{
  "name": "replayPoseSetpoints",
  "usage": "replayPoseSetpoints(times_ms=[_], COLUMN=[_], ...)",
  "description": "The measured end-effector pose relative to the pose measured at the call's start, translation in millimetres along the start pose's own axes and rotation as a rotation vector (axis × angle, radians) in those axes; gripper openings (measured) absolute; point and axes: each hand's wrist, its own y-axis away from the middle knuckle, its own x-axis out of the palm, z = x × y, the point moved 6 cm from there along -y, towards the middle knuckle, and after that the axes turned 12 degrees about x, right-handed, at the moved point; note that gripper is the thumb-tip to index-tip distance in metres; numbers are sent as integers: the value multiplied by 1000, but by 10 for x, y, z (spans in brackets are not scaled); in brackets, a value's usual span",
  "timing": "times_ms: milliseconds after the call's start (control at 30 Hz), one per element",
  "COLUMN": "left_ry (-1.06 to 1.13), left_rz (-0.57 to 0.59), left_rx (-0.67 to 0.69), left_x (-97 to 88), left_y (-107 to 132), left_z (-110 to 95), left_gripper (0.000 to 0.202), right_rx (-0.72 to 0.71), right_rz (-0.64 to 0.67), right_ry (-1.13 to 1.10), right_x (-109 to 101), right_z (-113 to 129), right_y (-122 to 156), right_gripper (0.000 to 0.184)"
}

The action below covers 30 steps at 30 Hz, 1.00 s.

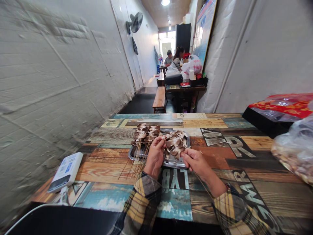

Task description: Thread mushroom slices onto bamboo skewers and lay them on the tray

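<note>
Above a metal tray [186, 165], my right hand [195, 160] is closed on a bamboo skewer [202, 183], whose thin end slants out below the palm. A brown oyster mushroom cluster [176, 147] is at its fingertips; whether it is threaded on the skewer is hidden. My left hand [156, 156] is beside the cluster, thumb and forefinger pinched together at its left edge. What those fingers hold, if anything, I cannot make out. Filled mushroom skewers [146, 133] lie piled on the tray's left side, their bare sticks pointing toward me.
On the left of the patterned table [107, 192] is a white device [66, 171] with a cable. At the right are a clear plastic bag [295, 147] and a black box [259, 120] with red packaging. Farther back are a bench [159, 98], another table and two people.
</note>
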Motion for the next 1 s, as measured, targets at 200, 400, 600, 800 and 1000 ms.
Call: replayPoseSetpoints(times_ms=[200, 400, 600, 800, 1000], left_ry=[-41, 4, 59, 54, 38], left_rz=[-6, 121, 148, 134, 122], left_rx=[33, -21, -20, -52, -86], left_x=[-12, 154, 237, 225, 177], left_y=[-2, 56, 78, 95, 93], left_z=[-29, -72, -132, -126, -116], left_gripper=[26, 23, 18, 24, 30], right_rx=[63, 66, 31, 20, 25], right_rz=[66, 72, 46, 36, 22], right_ry=[-54, -32, 30, 52, 75], right_x=[79, 84, 54, 48, 34], right_z=[21, -1, -26, -40, -68], right_y=[34, 23, -4, -18, -38], right_gripper=[33, 33, 30, 30, 29])
